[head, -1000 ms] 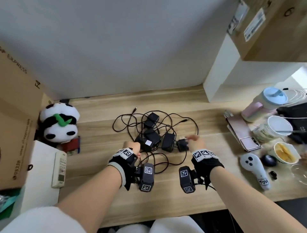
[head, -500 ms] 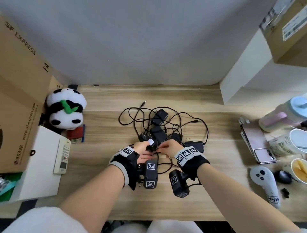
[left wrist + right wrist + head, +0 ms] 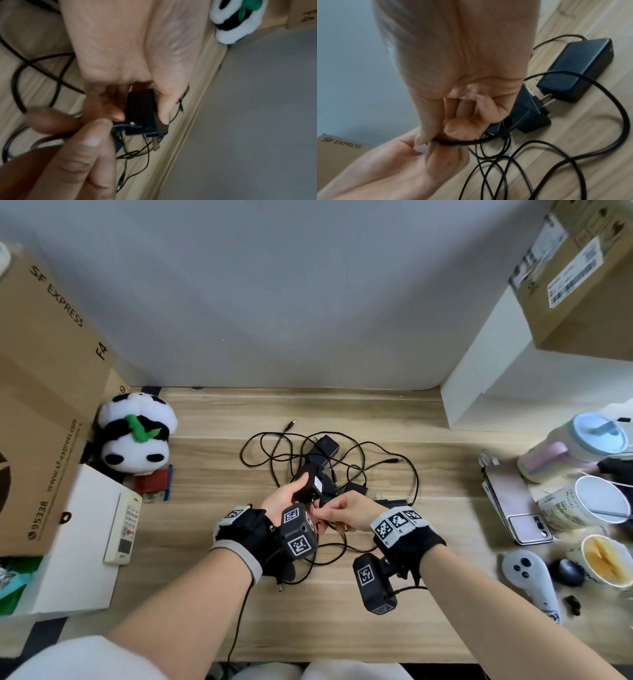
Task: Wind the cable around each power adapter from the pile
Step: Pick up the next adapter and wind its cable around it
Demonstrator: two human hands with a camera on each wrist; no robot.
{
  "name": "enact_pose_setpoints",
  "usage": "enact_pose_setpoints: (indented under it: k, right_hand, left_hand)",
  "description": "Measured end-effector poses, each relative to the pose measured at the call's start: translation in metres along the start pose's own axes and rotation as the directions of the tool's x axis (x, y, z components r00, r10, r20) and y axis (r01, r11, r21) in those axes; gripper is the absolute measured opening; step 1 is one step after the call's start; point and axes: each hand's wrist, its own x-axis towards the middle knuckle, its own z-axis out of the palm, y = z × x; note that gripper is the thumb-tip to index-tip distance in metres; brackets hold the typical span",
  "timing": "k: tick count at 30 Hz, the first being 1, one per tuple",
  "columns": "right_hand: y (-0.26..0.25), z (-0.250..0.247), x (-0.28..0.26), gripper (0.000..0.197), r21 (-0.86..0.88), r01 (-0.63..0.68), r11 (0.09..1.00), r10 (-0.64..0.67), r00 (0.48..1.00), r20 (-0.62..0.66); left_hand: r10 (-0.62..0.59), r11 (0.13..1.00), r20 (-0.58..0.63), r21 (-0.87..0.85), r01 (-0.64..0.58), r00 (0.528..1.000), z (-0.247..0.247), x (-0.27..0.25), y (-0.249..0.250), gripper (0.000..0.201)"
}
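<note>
A wooden desk [image 3: 428, 594] is seen, a tangled pile [image 3: 346, 460] of black adapters and leads at its centre. Just in front of the pile, a black adapter [image 3: 142, 112] is gripped between thumb and fingers of the left hand [image 3: 284, 501]. Its cable [image 3: 462, 142] is pinched by the right hand [image 3: 346, 511], close against the left.

A small black plastic power adapter [image 3: 310, 486] with a white label is lifted above a tangled pile of black adapters and thin cables [image 3: 342, 463]; its cable [image 3: 462, 142] trails down.
</note>
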Motion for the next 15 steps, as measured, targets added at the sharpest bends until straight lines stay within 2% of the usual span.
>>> enact_pose_setpoints:
  k: [4, 6, 8, 10, 11, 14, 15]
  right_hand:
    - [-0.01, -0.018, -0.01, 0.027, -0.212, -0.1, 0.972, 0.083, 0.993, -0.086]
    - [-0.013, -0.033, -0.014, 0.032, -0.381, -0.188, 0.905, 0.124, 0.975, -0.186]
    - [-0.016, -0.05, -0.016, 0.04, -0.47, -0.26, 0.844, 0.09, 0.931, -0.353]
    - [-0.027, -0.068, -0.019, 0.037, -0.457, -0.301, 0.837, 0.014, 0.847, -0.532]
    - [-0.034, -0.078, -0.021, 0.034, -0.407, -0.295, 0.864, -0.016, 0.794, -0.608]
    - [-0.064, -0.107, -0.027, 0.034, -0.114, -0.122, 0.986, -0.013, 0.621, -0.784]
    - [-0.076, -0.115, -0.03, 0.037, -0.001, -0.043, 0.999, 0.024, 0.589, -0.808]
  left_hand:
    - [0.196, 0.958, -0.042, -0.203, -0.201, 0.98, 0.018, -0.019, 0.036, 0.032]
    - [0.292, 0.938, -0.021, -0.19, -0.29, 0.956, 0.027, -0.038, 0.058, 0.032]
    - [0.36, 0.924, -0.015, -0.133, -0.358, 0.933, 0.037, -0.057, 0.08, 0.031]
    - [0.425, 0.901, -0.017, -0.088, -0.424, 0.905, 0.047, -0.077, 0.098, 0.028]
    - [0.458, 0.887, -0.019, -0.057, -0.458, 0.889, 0.052, -0.084, 0.106, 0.028]
    - [0.524, 0.852, -0.017, -0.006, -0.524, 0.852, 0.059, -0.099, 0.122, 0.028]
    - [0.534, 0.845, -0.017, -0.006, -0.534, 0.845, 0.06, -0.102, 0.125, 0.027]
